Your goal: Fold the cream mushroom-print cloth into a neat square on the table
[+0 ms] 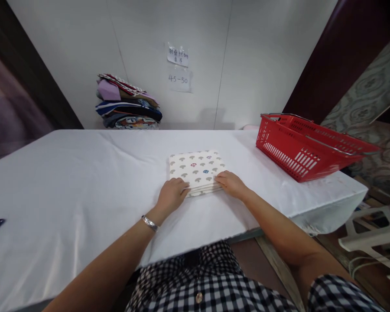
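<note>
- The folded cloth (196, 172), cream with a small mushroom print, is lying at the centre of the frame on the white-covered bench (68, 182).
- The left hand (171, 196) is resting on the cloth's near left corner; its fingers are lying together and curled over the edge, touching the fabric rather than pinching it.
- The right hand (231, 183) is pressing on the near right corner, fingers together and flat against the top layer.
- A silver bracelet (149, 223) is sitting on the left wrist, clear of the cloth.
- A red basket (299, 147) is standing tilted at the right of the frame, well apart from the cloth.
- A stack of fabrics (128, 104) is lying against the wall at the upper left.
- Judgement: the layers at the near edge are showing slight steps, so both hands should be pressing evenly and squaring the corners together.
- Judgement: keeping the palms low and the pressure equal should be preventing the upper layers from sliding out of line.
</note>
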Tool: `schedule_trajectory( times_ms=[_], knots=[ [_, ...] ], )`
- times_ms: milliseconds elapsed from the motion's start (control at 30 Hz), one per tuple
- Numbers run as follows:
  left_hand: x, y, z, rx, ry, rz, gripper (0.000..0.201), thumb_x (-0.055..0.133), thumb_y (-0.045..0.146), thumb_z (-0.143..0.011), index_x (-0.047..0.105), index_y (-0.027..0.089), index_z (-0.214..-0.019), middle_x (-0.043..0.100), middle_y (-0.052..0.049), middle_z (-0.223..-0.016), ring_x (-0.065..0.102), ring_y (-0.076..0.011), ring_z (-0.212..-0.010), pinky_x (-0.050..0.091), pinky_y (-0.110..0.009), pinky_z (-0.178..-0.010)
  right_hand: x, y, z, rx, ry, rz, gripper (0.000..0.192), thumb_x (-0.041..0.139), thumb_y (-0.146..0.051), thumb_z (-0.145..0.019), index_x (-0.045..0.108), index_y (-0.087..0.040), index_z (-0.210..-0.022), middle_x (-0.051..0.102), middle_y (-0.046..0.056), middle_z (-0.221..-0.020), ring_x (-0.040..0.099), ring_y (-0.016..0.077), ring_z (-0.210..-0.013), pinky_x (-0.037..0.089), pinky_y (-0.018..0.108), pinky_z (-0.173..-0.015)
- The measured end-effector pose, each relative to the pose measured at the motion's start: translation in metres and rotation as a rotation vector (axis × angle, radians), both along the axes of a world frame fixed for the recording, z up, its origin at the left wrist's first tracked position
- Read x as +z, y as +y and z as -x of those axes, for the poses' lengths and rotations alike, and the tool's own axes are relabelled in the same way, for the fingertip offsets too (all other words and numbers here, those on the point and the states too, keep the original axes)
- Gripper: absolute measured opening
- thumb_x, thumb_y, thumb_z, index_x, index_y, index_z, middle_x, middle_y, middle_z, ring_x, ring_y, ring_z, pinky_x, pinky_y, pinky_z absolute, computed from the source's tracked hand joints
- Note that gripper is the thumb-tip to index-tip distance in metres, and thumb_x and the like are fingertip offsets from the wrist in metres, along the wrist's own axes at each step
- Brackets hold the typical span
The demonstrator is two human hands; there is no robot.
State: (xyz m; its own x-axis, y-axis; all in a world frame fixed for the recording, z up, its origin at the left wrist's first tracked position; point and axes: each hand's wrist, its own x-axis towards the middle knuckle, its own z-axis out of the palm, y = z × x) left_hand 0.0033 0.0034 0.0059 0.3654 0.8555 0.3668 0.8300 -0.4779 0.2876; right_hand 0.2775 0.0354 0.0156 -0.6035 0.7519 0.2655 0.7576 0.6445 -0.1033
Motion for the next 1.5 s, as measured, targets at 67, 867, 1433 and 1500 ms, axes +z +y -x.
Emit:
schedule_trajectory(
  times_ms=[67,867,1433,1500],
  knots=[
    [0.001,0.002,0.0,-0.021,0.034,-0.002,0.02,0.05,0.029,-0.088,0.066,0.022,-0.096,0.064,-0.005,-0.091,0.055,-0.0216,-0.087,0.04,-0.036,-0.074,0.003,0.001,0.0,0.021,-0.018,0.02,0.027,0.046,-0.012,-0.088,0.069,-0.02,-0.1,0.065,0.008,-0.102,0.053,0.0196,-0.094,0.041,0.031,-0.08],
    [0.002,0.001,-0.002,-0.028,0.09,-0.08,0.027,0.035,0.028,-0.094,0.059,0.019,-0.085,0.061,-0.008,-0.086,0.053,-0.021,-0.083,0.037,-0.035,-0.072,0.008,-0.003,0.004,-0.018,-0.17,-0.06,0.028,0.047,-0.006,-0.084,0.064,-0.016,-0.104,0.062,0.01,-0.106,0.052,0.0203,-0.095,0.035,0.034,-0.082],
    [-0.005,-0.002,0.002,-0.095,0.093,-0.09,0.028,0.037,0.029,-0.095,0.063,0.02,-0.087,0.061,-0.007,-0.086,0.051,-0.0192,-0.083,0.036,-0.034,-0.073,-0.021,-0.005,-0.008,0.057,-0.001,-0.114,0.03,0.045,-0.009,-0.085,0.063,-0.017,-0.107,0.063,0.01,-0.105,0.051,0.0201,-0.094,0.039,0.034,-0.082],
    [-0.006,-0.002,0.002,-0.089,0.097,-0.102,0.029,0.036,0.029,-0.095,0.063,0.02,-0.089,0.062,-0.007,-0.087,0.051,-0.0196,-0.084,0.036,-0.034,-0.073,-0.022,-0.006,-0.009,0.049,0.027,-0.107,0.03,0.045,-0.01,-0.086,0.063,-0.018,-0.108,0.063,0.01,-0.106,0.052,0.0202,-0.095,0.039,0.034,-0.083]
  ],
)
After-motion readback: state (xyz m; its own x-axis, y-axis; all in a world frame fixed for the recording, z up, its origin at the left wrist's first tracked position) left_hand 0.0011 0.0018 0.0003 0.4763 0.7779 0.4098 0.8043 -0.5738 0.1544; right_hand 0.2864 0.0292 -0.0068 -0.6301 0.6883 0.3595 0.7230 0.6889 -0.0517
